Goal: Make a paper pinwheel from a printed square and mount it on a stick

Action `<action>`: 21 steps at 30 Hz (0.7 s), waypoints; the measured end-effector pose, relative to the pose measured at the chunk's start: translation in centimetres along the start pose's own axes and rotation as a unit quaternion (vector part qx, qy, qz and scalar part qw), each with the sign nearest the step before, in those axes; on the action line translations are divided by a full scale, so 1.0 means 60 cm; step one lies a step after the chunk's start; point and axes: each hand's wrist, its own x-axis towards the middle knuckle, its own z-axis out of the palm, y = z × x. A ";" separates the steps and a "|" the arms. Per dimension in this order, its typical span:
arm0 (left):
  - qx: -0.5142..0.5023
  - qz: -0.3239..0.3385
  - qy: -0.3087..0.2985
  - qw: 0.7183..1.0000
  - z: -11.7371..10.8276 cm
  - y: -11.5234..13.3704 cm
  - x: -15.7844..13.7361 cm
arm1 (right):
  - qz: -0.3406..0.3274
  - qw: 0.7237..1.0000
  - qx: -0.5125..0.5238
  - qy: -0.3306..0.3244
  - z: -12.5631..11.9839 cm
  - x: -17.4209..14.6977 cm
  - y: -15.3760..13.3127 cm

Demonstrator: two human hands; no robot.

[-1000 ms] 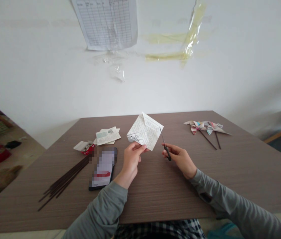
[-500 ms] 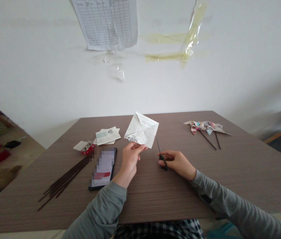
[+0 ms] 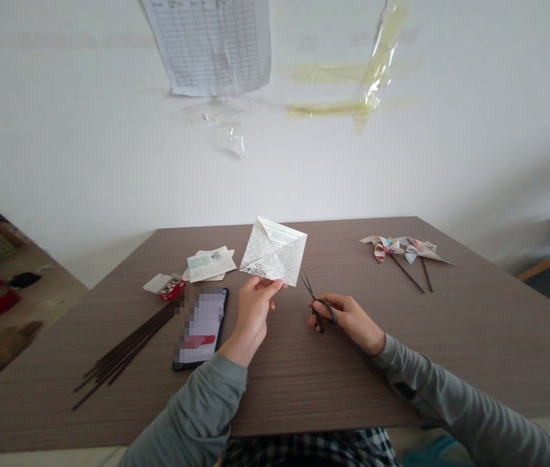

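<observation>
Between thumb and fingers, my left hand [image 3: 255, 312] pinches the lower edge of a square sheet of printed paper [image 3: 277, 250], held up above the table. Crease lines cross the sheet, and one slit or fold runs in from its upper left corner. My right hand [image 3: 347, 316] has its fingers in the handles of a pair of dark scissors [image 3: 318, 307]. The scissor blades are slightly parted and point up toward the paper's lower right corner, apart from it.
On the brown table [image 3: 285, 383], a phone [image 3: 202, 327], thin dark sticks [image 3: 126, 350], a red-and-white box of small items [image 3: 170, 288] and stacked paper squares [image 3: 211, 264] lie left. Two paper pinwheels [image 3: 401, 250] on sticks lie right. A white wall [image 3: 304, 175] stands behind.
The scissor blades have parted and the handles spread in my right hand. My left hand has shifted the paper slightly left.
</observation>
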 end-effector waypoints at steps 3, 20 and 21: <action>-0.003 0.003 0.003 1.000 0.001 -0.001 0.000 | -0.007 1.000 0.009 -0.014 0.000 -0.002 -0.001; -0.011 0.014 0.009 1.000 0.005 0.001 -0.003 | -0.021 0.998 -0.010 -0.064 0.004 -0.008 0.005; -0.011 0.014 0.008 1.000 0.004 0.001 -0.003 | -0.020 0.998 -0.013 -0.064 0.005 -0.008 0.005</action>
